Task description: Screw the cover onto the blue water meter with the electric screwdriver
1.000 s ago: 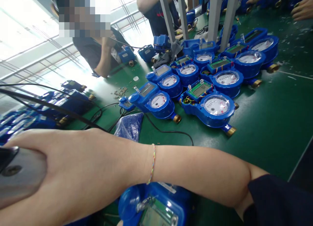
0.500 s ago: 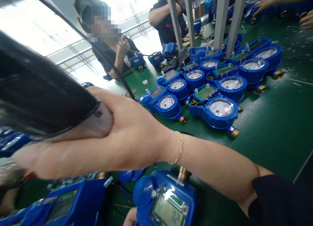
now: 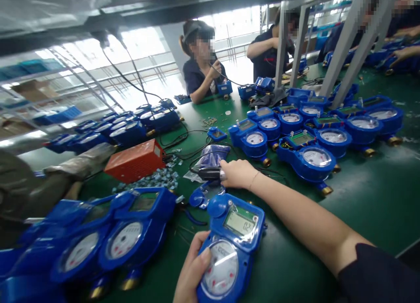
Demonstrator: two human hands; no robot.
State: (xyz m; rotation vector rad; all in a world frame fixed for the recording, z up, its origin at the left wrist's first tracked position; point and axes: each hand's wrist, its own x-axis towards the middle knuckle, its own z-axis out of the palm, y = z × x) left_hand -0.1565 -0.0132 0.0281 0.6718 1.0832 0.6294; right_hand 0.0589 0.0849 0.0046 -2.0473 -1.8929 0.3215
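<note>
Left hand (image 3: 192,272): fingers grasping blue water meter (image 3: 229,246) on the tabletop (image 3: 367,207)
Right hand (image 3: 236,173): fingers clenched round black tool (image 3: 210,174)

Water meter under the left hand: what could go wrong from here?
1. The left hand grips the blue water meter only at its dial edge, so it may twist or slide on the green table.
2. The right hand holds a black tool whose cable loops over the table; it could snag the plastic bag or nearby meters.
</note>
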